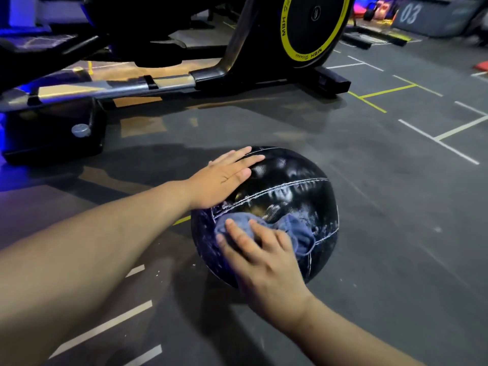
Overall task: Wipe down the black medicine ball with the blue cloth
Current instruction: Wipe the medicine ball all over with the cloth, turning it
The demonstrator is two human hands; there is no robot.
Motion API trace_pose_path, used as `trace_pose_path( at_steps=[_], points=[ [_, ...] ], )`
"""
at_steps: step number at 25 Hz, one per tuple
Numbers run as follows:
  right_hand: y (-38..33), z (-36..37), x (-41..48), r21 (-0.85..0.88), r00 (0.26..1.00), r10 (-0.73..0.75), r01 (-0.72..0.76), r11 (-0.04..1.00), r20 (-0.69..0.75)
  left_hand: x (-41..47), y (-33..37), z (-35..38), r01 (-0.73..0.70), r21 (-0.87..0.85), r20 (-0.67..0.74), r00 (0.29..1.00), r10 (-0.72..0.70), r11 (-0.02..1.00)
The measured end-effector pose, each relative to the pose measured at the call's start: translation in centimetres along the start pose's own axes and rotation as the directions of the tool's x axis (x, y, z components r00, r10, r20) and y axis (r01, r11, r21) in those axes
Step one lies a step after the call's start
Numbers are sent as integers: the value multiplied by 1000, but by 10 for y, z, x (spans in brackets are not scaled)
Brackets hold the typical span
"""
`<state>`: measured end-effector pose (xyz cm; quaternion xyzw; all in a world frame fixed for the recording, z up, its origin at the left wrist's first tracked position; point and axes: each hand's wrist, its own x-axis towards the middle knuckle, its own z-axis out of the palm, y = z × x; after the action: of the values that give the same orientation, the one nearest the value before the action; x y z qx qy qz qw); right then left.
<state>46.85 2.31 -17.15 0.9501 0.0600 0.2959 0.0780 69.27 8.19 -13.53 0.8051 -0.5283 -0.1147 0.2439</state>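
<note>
The left forearm (105,233) reaches in bare from the lower left, wrist straight, and the left grip (224,178) lies palm-down on the upper left side of the black medicine ball (290,180), fingers straight and close together with the thumb alongside them. The right forearm (343,334) comes up from the lower right, also bare. The right grip (264,260) rests back-up on the near face of the ball, its fingers slightly spread and only gently bent as they press flat on the bunched blue cloth (298,231).
</note>
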Motion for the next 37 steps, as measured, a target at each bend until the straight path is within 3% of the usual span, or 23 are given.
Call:
trace_pose_path(
  at_steps=[3,6,9,11,12,17,20,22,24,26,30,33,37],
  points=[
    [25,-7,3,38,997,-54,56,998,-46,2,5,5,18,7,-23,1000,-18,1000],
    [85,-8,19,180,951,239,-205,962,-194,6,16,7,99,-10,-21,995,-99,995],
    [150,-2,28,372,738,668,-597,711,-94,2,38,15,176,6,-20,984,-176,984],
    [173,2,30,425,609,791,-731,534,55,-8,54,26,217,23,-38,976,-216,976],
    [179,4,31,433,596,796,-748,503,107,-12,60,30,237,33,-54,971,-235,971],
    [179,5,52,544,720,667,-644,538,193,-49,80,20,330,92,-35,944,-328,940],
    [172,9,79,559,803,545,-574,599,241,-77,88,7,409,236,-85,913,-400,882],
    [159,13,98,584,853,470,-505,635,226,-72,85,-9,388,297,-275,910,-311,873],
    [146,18,119,632,889,403,-442,637,215,-47,74,-20,214,287,-370,924,-98,934],
    [132,22,138,655,895,361,-439,615,261,-19,56,-25,90,152,-361,932,-30,984],
    [124,27,165,607,854,267,-508,611,446,-2,20,-18,136,-184,-425,882,-203,974],
    [122,26,168,668,864,188,-485,564,468,-4,1,-21,206,-224,-375,884,-279,953],
    [113,25,148,714,866,349,-494,496,357,-11,-10,-27,301,-212,-302,885,-355,930]
  ],
)
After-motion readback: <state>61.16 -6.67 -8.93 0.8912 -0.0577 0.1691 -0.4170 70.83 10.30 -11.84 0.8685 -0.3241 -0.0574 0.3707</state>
